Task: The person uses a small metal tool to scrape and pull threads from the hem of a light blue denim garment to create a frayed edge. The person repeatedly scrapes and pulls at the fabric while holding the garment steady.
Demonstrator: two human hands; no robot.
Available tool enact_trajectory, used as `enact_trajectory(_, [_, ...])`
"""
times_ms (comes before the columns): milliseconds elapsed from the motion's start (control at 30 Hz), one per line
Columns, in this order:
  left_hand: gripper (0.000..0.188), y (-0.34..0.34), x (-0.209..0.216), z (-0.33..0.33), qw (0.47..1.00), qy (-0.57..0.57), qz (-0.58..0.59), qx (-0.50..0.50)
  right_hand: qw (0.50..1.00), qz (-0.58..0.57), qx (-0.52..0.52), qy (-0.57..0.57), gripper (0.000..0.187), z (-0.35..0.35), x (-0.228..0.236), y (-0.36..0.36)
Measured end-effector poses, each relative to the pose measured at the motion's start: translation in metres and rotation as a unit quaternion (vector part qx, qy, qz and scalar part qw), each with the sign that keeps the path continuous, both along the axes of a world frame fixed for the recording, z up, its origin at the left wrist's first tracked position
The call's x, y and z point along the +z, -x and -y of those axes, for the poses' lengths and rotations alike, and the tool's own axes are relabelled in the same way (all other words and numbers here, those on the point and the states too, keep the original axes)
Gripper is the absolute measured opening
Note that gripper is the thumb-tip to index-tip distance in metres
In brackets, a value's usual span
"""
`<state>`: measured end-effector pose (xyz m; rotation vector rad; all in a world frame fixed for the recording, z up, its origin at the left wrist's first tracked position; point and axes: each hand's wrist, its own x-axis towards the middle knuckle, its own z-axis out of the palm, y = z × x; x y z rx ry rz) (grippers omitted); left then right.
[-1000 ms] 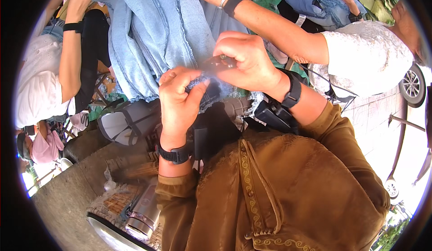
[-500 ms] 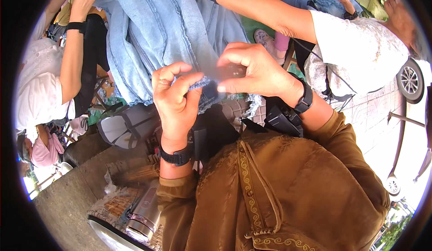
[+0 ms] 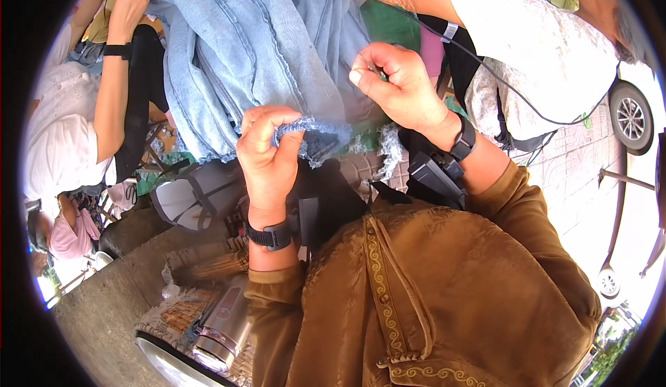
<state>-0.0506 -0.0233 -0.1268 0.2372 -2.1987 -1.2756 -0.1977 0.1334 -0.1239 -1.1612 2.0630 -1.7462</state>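
Note:
Light-blue denim cloth (image 3: 243, 54) with frayed seams hangs down in front of me in long folds. My left hand (image 3: 267, 155) pinches its frayed lower edge (image 3: 319, 132) between thumb and fingers. Higher and to the right, my right hand (image 3: 402, 85) is closed, apart from the cloth edge. A small dark glint shows inside its curled fingers, too little to name. Loose pale threads (image 3: 390, 152) dangle below the right hand.
Co-workers' hands hold the denim from above: one person in a white top (image 3: 513, 61) at right, another arm (image 3: 111, 102) at left. At lower left stand a steel flask (image 3: 222, 324) and a wicker basket (image 3: 184, 315). A wheel (image 3: 631, 118) is at far right.
My right hand has moved up and right, away from the left, and its fingers have curled shut. My left fingers have closed on the frayed edge. The right-hand co-worker's arm has shifted left.

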Motion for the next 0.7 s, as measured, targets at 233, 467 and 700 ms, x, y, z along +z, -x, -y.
enact_trajectory(233, [0.016,0.006,0.008,-0.005,0.998,0.065,-0.004,0.003,0.988,-0.107,0.096,-0.055,0.022,0.005,0.024,-0.023])
enact_trajectory(467, [0.017,0.009,0.01,-0.003,0.998,0.048,0.038,-0.032,0.98,-0.188,0.01,-0.06,0.013,0.018,0.011,-0.018])
enact_trajectory(700, [0.016,0.007,0.005,0.001,0.998,-0.003,0.048,-0.042,0.997,-0.041,0.052,0.035,0.015,0.007,0.0,-0.006])
